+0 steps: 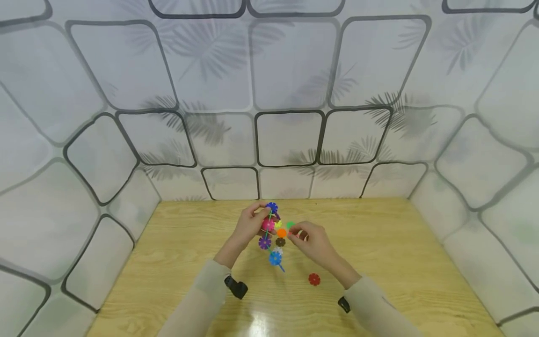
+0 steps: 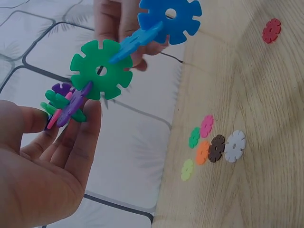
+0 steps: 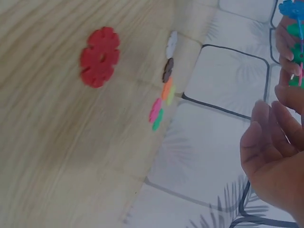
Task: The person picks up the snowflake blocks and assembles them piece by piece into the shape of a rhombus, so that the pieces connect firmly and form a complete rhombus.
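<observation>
My left hand [image 1: 248, 225] holds a chain of flower-shaped interlocking discs above the table, pinching its upper part between thumb and fingers. The chain runs from a dark blue disc [image 1: 272, 206] past a pink disc [image 1: 268, 225] and a purple disc [image 1: 265, 243] down to a light blue disc [image 1: 275, 258]. A green disc [image 2: 85, 64] also shows in it in the left wrist view, slotted to its neighbours at an angle. To the right of the chain, my right hand [image 3: 275, 161] hovers with fingers loosely bent and nothing visible between them.
On the wooden table [image 1: 379, 243] lie loose discs: white [image 2: 235, 152], brown [image 2: 216, 142], orange [image 2: 201, 154], yellow [image 2: 187, 170], green [image 2: 194, 137] and pink [image 2: 206, 126]. A red disc [image 1: 314, 279] lies apart, nearer me. Patterned cloth walls [image 1: 290, 140] enclose the table.
</observation>
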Available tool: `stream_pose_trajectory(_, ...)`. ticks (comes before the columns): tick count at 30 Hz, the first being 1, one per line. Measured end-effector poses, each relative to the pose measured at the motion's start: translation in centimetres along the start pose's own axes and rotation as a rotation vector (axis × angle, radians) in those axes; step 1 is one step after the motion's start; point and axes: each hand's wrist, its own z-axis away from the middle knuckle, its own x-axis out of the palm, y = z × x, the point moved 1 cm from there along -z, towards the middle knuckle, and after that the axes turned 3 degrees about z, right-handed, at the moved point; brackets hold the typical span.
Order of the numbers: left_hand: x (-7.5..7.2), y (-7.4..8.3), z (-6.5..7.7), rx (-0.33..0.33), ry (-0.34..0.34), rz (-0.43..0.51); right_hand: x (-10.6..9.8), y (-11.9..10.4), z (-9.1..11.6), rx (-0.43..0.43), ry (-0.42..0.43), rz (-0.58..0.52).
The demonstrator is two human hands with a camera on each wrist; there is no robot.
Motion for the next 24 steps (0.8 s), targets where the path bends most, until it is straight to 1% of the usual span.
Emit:
stream_pose_trajectory(5,-0.1,0.1,0.1,-0.011,0.016,0.007,-0.5,0.8,1.6,0.045,-0.113,-0.013)
stream_pose_trajectory(7,-0.2,0.2,0.1,-0.012,0.02,0.006,-0.5,1.2,2.2,0.078,-0.158,-0.02)
stream_pose_trajectory(12,-0.2,0.3,0.2,0.01,0.02,-0.003,-0.4,2.4,3.7,0.145,-0.246,-0.006)
stream_pose_trajectory(15,-0.2,0.5,0.2,0.018,0.022,-0.003,-0.3,3.0,4.5,0.16,-0.285,0.0)
stream_pose_trajectory(21,-0.5,0.5,0.3,0.01,0.027,-0.002,-0.1,3.9,6.0,0.177,-0.337,0.004)
stream_pose_trajectory(24,-0.6,0.5,0.3,0.01,0.027,0.0,-0.1,4.3,6.7,0.204,-0.368,-0.01)
